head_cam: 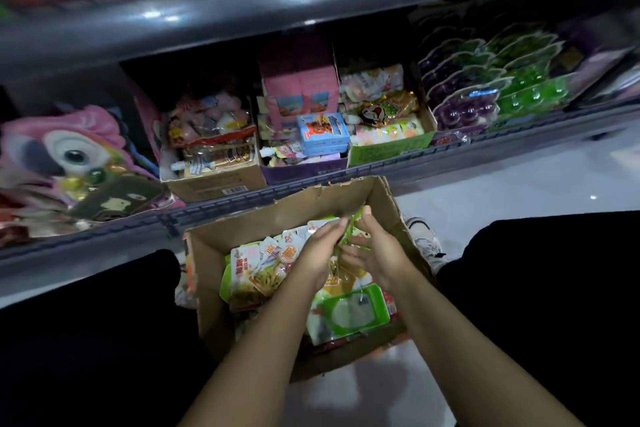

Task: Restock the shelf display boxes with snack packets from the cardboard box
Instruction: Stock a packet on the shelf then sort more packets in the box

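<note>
Packets (263, 274) fill the box (349, 204) on the floor. Left hand (317, 253) and right hand (375, 253) meet inside, fingers curled on a green packet (353, 229); torn rim just ahead. Beyond the rim, shelf (398, 168) display boxes (214, 180) hold mixed snacks.
</note>
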Demonstrator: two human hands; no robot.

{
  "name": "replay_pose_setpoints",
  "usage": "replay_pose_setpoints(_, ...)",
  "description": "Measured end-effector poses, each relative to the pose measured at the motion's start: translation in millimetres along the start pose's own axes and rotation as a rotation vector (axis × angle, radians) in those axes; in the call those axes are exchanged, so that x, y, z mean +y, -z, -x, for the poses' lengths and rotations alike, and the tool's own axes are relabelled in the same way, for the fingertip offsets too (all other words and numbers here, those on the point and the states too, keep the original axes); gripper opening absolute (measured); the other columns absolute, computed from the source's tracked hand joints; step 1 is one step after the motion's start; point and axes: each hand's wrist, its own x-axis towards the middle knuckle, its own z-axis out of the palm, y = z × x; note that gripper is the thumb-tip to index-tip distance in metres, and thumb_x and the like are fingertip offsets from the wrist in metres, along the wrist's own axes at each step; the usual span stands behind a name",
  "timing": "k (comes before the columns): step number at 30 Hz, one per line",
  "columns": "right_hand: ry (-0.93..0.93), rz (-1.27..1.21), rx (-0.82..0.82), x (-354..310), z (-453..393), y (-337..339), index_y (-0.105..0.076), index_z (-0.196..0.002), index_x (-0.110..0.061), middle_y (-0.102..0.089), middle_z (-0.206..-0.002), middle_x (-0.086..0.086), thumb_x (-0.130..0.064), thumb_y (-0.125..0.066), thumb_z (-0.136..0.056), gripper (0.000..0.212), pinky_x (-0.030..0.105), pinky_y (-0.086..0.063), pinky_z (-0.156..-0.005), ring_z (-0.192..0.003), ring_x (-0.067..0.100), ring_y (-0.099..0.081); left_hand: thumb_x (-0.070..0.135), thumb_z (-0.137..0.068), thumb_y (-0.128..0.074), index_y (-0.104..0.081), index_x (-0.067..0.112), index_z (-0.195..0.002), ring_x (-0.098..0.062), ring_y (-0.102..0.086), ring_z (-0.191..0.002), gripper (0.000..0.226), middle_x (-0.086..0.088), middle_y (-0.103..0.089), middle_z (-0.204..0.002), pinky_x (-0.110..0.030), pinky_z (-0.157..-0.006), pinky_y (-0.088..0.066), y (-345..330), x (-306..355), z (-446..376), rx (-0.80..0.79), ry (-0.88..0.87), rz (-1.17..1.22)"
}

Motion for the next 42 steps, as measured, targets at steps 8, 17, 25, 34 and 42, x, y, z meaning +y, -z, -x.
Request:
replay_pose_setpoints(8, 0.163, -0.139, -0.057, -37, 56, -17, -0.056, -0.116, -0.002, -0.065, -0.108, 0.019, -0.018, -0.032, -0.102, 0.032, 0.031, -0.057, -0.073, -0.087, 0.025, -0.067, 0.014, -0.085, -0.068, -0.069, 0.03, -0.095, -0.009, -0.061, -0.099, 0.02, 0.0, -0.063, -0.116, -0.008, -0.065, -0.048, 2, 54, 63, 0.066, -0.405, -0.323)
replay_pose_setpoints(17, 0.385, -0.18, -0.117, -67, 101, -31, -0.056, -0.112, -0.002, -0.067, -0.108, 0.019, -0.026, -0.047, -0.097, 0.03, 0.037, -0.056, -0.072, -0.093, 0.029, -0.068, 0.01, -0.074, -0.078, -0.059, 0.03, -0.112, -0.01, -0.046, -0.117, 0.047, 0.005, -0.042, -0.128, -0.026, -0.104, -0.039, -12, 97, 120, 0.188, -0.61, -0.41)
replay_pose_setpoints(25, 0.507, -0.166, -0.166, -103, 132, -38, -0.061, -0.099, -0.006, -0.071, -0.096, 0.01, -0.009, -0.043, -0.098, 0.018, 0.031, -0.053, -0.068, -0.086, 0.021, -0.067, -0.001, -0.079, -0.07, -0.043, 0.016, -0.129, -0.008, -0.062, -0.098, 0.059, 0.006, -0.063, -0.109, -0.026, -0.081, -0.053, -19, 156, 154, 0.219, -0.663, 0.088)
replay_pose_setpoints(34, 0.609, 0.004, -0.267, -146, 141, -34, -0.063, -0.092, -0.003, -0.072, -0.087, 0.009, -0.011, -0.052, -0.093, 0.013, 0.032, -0.053, -0.069, -0.08, 0.019, -0.069, 0.0, -0.085, -0.061, -0.066, 0.006, -0.096, -0.016, -0.071, -0.071, 0.013, -0.009, -0.072, -0.092, -0.027, -0.062, -0.058, -23, 224, 179, 0.054, -0.578, 0.108)
replay_pose_setpoints(42, 0.808, 0.334, -0.126, -218, 130, -51, -0.06, -0.066, -0.013, -0.063, -0.066, 0.003, -0.031, -0.07, -0.081, 0.026, 0.03, -0.04, -0.063, -0.065, 0.016, -0.056, -0.002, -0.078, -0.069, -0.066, 0.005, -0.094, -0.017, -0.071, -0.074, 0.018, -0.01, -0.073, -0.092, -0.025, -0.058, -0.057, -32, 306, 180, 0.11, -0.633, -0.155)
